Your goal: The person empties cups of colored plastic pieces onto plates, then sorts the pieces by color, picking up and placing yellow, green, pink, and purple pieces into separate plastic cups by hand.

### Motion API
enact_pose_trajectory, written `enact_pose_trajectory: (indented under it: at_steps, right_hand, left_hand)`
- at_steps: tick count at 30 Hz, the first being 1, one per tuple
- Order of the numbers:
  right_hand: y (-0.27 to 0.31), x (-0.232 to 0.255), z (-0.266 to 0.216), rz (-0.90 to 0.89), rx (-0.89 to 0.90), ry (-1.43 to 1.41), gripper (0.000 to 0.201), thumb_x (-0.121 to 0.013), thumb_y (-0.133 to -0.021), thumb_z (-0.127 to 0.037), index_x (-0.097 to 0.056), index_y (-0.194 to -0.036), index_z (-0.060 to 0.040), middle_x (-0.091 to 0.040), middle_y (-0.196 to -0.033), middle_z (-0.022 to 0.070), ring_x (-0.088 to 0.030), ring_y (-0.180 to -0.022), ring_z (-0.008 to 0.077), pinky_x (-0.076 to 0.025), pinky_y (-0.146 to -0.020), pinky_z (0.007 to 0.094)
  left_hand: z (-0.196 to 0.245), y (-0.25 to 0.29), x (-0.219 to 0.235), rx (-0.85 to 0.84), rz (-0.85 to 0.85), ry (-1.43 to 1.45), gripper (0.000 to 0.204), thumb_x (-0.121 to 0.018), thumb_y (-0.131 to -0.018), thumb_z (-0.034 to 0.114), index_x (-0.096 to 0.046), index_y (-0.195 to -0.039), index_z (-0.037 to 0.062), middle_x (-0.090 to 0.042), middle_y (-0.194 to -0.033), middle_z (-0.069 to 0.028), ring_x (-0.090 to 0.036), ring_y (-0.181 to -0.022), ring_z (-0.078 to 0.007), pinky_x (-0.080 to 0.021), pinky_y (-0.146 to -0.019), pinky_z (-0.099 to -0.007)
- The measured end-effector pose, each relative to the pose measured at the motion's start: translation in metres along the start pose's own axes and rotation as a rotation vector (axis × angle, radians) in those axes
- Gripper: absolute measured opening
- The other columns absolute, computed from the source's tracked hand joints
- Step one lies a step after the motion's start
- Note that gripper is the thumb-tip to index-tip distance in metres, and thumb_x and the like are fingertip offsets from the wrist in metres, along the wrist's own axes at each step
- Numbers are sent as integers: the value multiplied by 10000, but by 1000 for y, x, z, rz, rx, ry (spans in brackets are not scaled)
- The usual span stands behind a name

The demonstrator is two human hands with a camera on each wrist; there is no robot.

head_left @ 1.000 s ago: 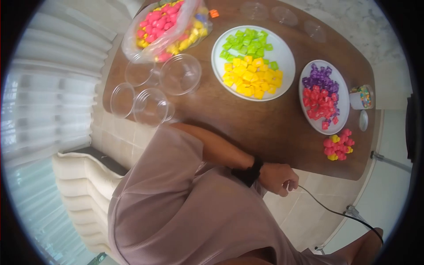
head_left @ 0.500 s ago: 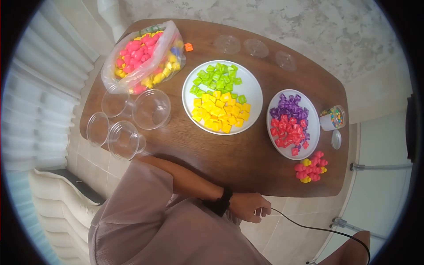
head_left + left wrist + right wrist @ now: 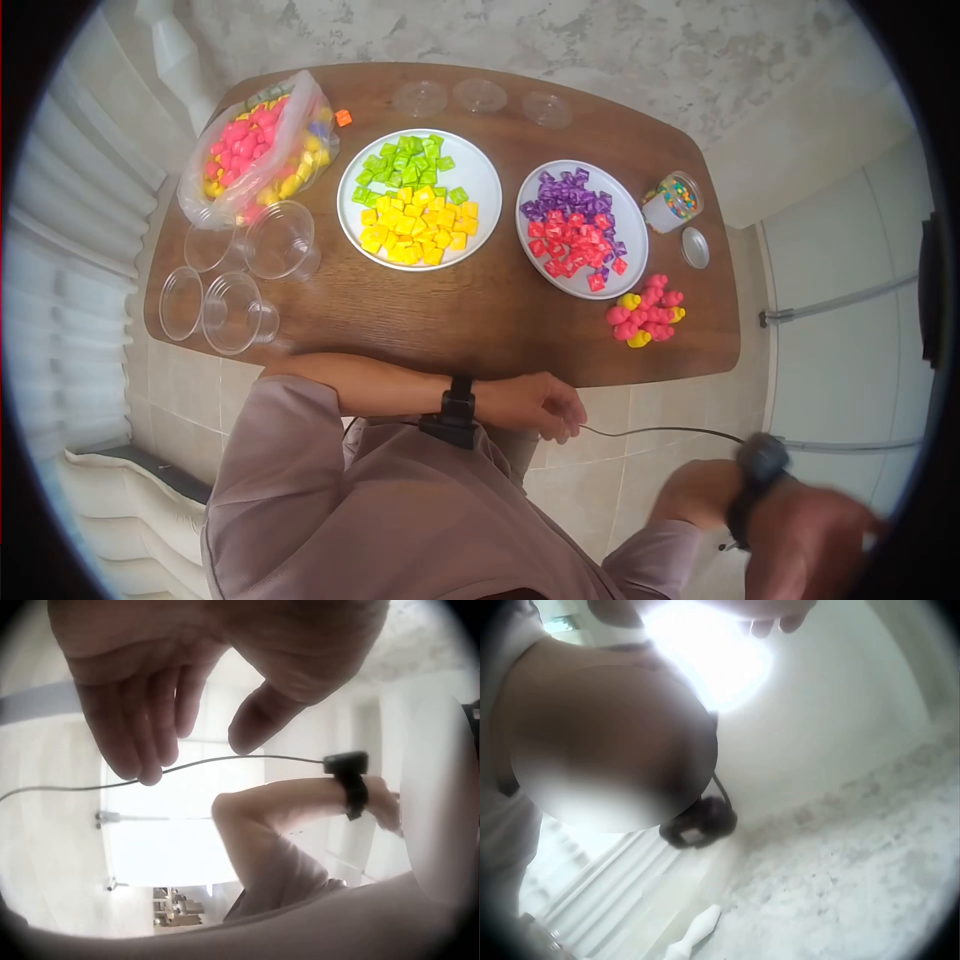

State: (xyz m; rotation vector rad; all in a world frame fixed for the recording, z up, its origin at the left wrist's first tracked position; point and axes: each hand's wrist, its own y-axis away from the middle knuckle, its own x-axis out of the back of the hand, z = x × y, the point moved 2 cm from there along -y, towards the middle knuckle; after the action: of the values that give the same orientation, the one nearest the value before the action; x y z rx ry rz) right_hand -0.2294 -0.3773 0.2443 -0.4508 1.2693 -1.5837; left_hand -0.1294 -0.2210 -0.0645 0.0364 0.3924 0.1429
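Observation:
My left hand (image 3: pixel 535 405) hangs just in front of the table's near edge, with a black wrist strap (image 3: pixel 458 402) behind it. In the left wrist view its fingers (image 3: pixel 154 727) are relaxed and the thumb stands apart from them. A thin black cable (image 3: pixel 217 759) passes by the fingertips and runs toward the camera on my right wrist (image 3: pixel 346 762). My right hand (image 3: pixel 815 540) is raised at the lower right of the head view, blurred. Some of its fingertips (image 3: pixel 790 622) show at the top of the right wrist view, with nothing between them.
On the table (image 3: pixel 450 320) are a plate (image 3: pixel 487 195) of green and yellow pieces and a plate (image 3: pixel 535 272) of purple and red ones. A bag (image 3: pixel 290 120) of colourful pieces and clear cups (image 3: pixel 232 315) stand left. Pink-yellow figures (image 3: pixel 650 315) and a bead jar (image 3: pixel 660 212) are right.
The head view has turned, so the table now sits further left and more level. My right forearm and hand have come up into view at the lower right. The left hand stays near the table edge.

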Motion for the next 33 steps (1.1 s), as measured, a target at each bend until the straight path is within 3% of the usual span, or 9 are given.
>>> enact_pose_trajectory:
  at_steps: [3, 4, 5, 8, 14, 19, 21, 25, 33]
  right_hand:
    - [84, 0, 10, 50, -350, 27, 597, -617, -977, -418, -531, -1328, 57, -630, -1284, 240, -601, -1163, 409, -503, -987, 504]
    - [115, 25, 13, -166, -536, -213, 710, -394, -1035, -605, -526, -1420, -23, -560, -1379, 275, -463, -1346, 487, -257, -1166, 697]
    - [140, 1, 10, -294, -632, 138, 603, -446, -1037, -469, -496, -1364, 35, -617, -1283, 235, -604, -1123, 423, -458, -1044, 549]
    - [214, -39, 6, -257, -924, -232, 442, -480, -1055, -282, -491, -1358, 39, -638, -1198, 198, -623, -1076, 328, -495, -966, 464]
    - [293, -87, -27, -317, -1639, -586, 242, -578, -1040, -110, -563, -1252, 7, -613, -901, 34, -545, -777, 74, -437, -681, 227]
    - [333, -121, -25, -482, -2040, -833, 147, -615, -1037, -150, -630, -1046, -4, -485, -672, -67, -400, -543, 17, -283, -500, 191]
    - [341, -123, -20, -365, -2311, -1064, 200, -587, -1052, -180, -623, -950, -12, -374, -597, -84, -309, -472, 24, -223, -439, 211]
    - [372, -115, -17, -329, -2439, -1277, 244, -554, -1064, -210, -619, -939, -12, -310, -578, -86, -249, -443, 33, -185, -405, 224]
    - [377, -101, 4, -525, -2341, -1730, 231, -571, -1053, -216, -637, -982, -6, -317, -622, -94, -253, -483, 16, -189, -424, 199]
  left_hand:
    - [34, 13, -5, -30, 74, 5, 324, -709, -939, 98, -639, -1240, -2, -710, -1143, -71, -669, -1064, -142, -547, -941, -320]
    - [49, 23, -7, -87, 141, -73, 331, -712, -939, 91, -639, -1249, 0, -711, -1155, -76, -668, -1064, -140, -550, -937, -325]
    - [58, 36, -10, -82, 151, -78, 331, -712, -939, 91, -639, -1249, 0, -711, -1155, -76, -668, -1064, -140, -550, -937, -325]
    - [71, 89, -17, -222, 353, -198, 343, -709, -946, 70, -635, -1275, 9, -715, -1157, -84, -677, -1034, -137, -554, -915, -323]
    - [27, 212, -35, -353, 1612, -524, 167, -669, -942, 7, -698, -1106, 1, -704, -885, -27, -675, -860, -97, -543, -779, -264]
    - [-31, 291, -20, -362, 2303, -649, 421, -785, -871, 108, -585, -1223, -5, -642, -1138, -97, -620, -931, -149, -521, -840, -317]
    - [-23, 293, -14, -319, 2331, -638, 522, -814, -852, 146, -538, -1266, -11, -605, -1200, -118, -598, -975, -169, -508, -874, -334]
    - [-15, 296, 6, -181, 2324, -801, 744, -878, -804, 260, -458, -1343, -32, -559, -1281, -154, -565, -1116, -238, -469, -984, -389]
    - [-25, 290, 46, -105, 2315, -1083, 943, -915, -755, 410, -439, -1410, -72, -566, -1307, -225, -558, -1238, -345, -446, -1054, -446]
